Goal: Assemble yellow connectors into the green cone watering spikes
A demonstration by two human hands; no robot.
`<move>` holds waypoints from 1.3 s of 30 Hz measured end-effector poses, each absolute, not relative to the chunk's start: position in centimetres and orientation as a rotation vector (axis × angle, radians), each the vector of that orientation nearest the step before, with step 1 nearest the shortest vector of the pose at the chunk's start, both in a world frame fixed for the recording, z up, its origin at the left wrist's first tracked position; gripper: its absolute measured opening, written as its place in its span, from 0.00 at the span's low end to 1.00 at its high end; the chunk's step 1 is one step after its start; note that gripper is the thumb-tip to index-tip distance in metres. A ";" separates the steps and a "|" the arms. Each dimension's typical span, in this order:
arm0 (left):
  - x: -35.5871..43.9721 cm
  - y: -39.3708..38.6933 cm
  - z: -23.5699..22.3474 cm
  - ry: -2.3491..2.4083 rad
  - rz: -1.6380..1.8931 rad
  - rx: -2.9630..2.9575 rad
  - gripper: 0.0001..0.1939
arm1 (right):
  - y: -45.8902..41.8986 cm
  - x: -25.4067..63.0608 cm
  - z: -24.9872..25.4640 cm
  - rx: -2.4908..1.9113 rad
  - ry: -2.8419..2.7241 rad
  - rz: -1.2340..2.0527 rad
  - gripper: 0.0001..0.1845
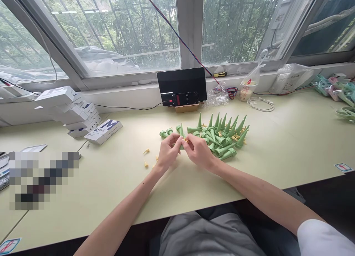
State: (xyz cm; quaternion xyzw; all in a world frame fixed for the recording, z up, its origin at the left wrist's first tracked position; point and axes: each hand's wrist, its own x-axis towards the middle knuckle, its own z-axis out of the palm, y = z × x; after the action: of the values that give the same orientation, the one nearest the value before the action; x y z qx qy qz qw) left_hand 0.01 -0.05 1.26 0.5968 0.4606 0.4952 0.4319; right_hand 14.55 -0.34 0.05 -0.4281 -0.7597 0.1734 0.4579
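Note:
My left hand (169, 149) is closed around a green plastic cone-shaped spike (181, 130), its point facing up. Close against it, my right hand (198, 149) pinches a small yellow plastic piece (186, 140) beside the spike; whether the two parts are joined is hidden by my fingers. Right of my hands lies a pile of green spikes (219, 137), some standing on their wide ends, others on their sides. Small yellow pieces (237, 137) are mixed in at its right side. A few more yellow pieces (146, 151) lie left of my left hand.
Behind my hands, a phone (185, 99) leans on a black tablet (181, 82) on a cardboard stand (186, 108). White boxes (104, 131) are stacked at the left. A bagged cup (246, 89) and a coiled white cable (260, 105) sit near the window, with plastic items (337, 88) far right.

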 end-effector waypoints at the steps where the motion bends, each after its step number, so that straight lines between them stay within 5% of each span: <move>1: 0.0 0.0 1.3 1.151 1.243 1.473 0.17 | -0.3 14.5 0.0 -1.053 -1.862 0.438 0.15; 39: 0.1 -0.2 0.5 1.204 1.233 1.652 0.16 | -0.4 14.5 -0.1 -1.037 -1.739 0.619 0.17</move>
State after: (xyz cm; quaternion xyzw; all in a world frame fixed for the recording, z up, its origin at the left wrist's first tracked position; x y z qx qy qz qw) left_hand 0.06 -0.21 0.53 0.6432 0.4689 0.4803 0.3683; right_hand 14.48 -0.38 -0.07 -0.4270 -0.7160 0.2548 0.4900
